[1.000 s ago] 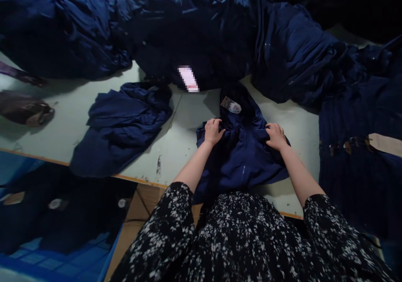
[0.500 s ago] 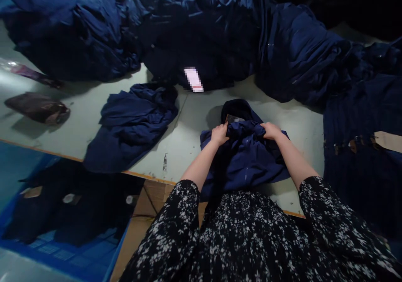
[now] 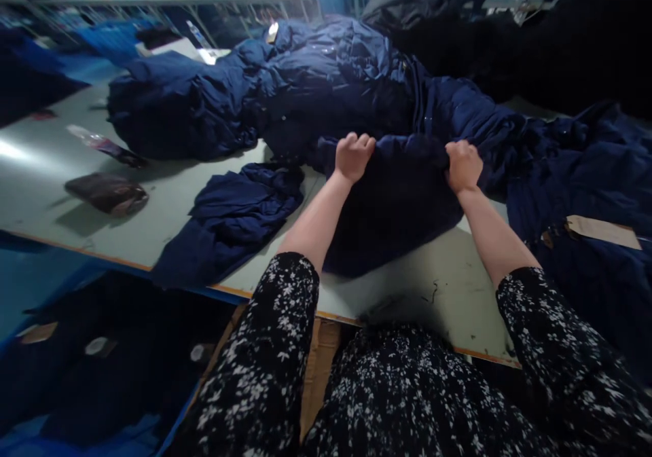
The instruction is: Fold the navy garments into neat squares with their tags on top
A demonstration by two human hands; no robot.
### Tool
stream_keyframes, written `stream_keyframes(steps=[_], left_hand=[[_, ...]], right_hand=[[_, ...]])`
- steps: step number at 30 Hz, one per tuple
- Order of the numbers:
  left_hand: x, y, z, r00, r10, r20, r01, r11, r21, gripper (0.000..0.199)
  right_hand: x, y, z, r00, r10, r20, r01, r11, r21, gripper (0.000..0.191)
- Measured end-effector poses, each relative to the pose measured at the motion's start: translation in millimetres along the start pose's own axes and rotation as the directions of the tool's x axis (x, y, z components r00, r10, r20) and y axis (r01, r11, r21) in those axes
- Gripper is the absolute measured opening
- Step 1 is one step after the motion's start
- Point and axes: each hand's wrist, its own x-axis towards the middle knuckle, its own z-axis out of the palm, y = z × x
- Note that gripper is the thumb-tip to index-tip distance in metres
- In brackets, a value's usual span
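The navy garment is at the centre of the frame, spread between my hands; its upper edge now lies farther from me than a moment ago, nearer the large navy pile, and its dark, smoother side faces me; the hood and the printed tag that showed earlier are out of my sight. I take this as a change from gathering the cloth low in front of me to holding it out by one edge; whether its lower edge touches the table, I cannot tell.

My left hand has its fingers curled over the upper edge, grasping cloth; my right hand grasps the other end of that edge, fingers bent in; the cloth between them runs fairly straight, so I judge the pull to be even.

Just left of it lies a crumpled navy garment; farther left is a dark pouch; at the right of the frame a beige tag rests on stacked navy garments; at lower left are dark garments, below the table's edge.
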Motion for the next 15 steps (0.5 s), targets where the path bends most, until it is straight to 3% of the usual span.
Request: stream_keyframes(steps=[2, 4, 7, 9, 11, 13, 15], left_hand=[[28.0, 4.3, -38.3, 0.994, 0.061, -0.088, -0.060, 0.998, 0.019, 0.023], [38.6, 7.2, -69.5, 0.979, 0.143, -0.144, -0.136, 0.989, 0.054, 0.032], [24.2, 5.0, -84.5, 0.968, 0.209, -0.139, -0.205, 0.978, 0.040, 0.033], [-1.5, -0.8, -69.3, 0.974, 0.224, -0.017, -0.224, 0.975, 0.007, 0.028], [-37.1, -9.1, -39.0, 0.946, 0.265, 0.185, -0.266, 0.964, -0.021, 0.030], [-80.8, -18.6, -2.4, 0.856, 0.353, 0.379, -0.362, 0.931, -0.050, 0.034], [-129.1, -27.7, 31.9, 0.725, 0.456, 0.516, -0.455, 0.880, -0.138, 0.035]], right_hand=[[14.1, 1.9, -40.1, 0.985, -0.006, -0.171, 0.011, 0.999, 0.033, 0.035], [14.1, 6.5, -69.0, 0.956, -0.025, -0.291, 0.041, 0.998, 0.048, 0.033], [-9.1, 15.2, -77.8, 0.932, -0.087, -0.351, 0.107, 0.993, 0.039, 0.035], [-34.8, 20.4, -59.6, 0.946, -0.147, -0.289, 0.160, 0.987, 0.022, 0.035], [-65.4, 24.2, -27.5, 0.965, -0.222, -0.137, 0.225, 0.974, 0.007, 0.034], [-99.2, 25.9, 11.0, 0.945, -0.320, 0.064, 0.321, 0.947, -0.006, 0.035], [-133.8, 26.2, 48.2, 0.877, -0.401, 0.265, 0.419, 0.908, -0.014, 0.038]])
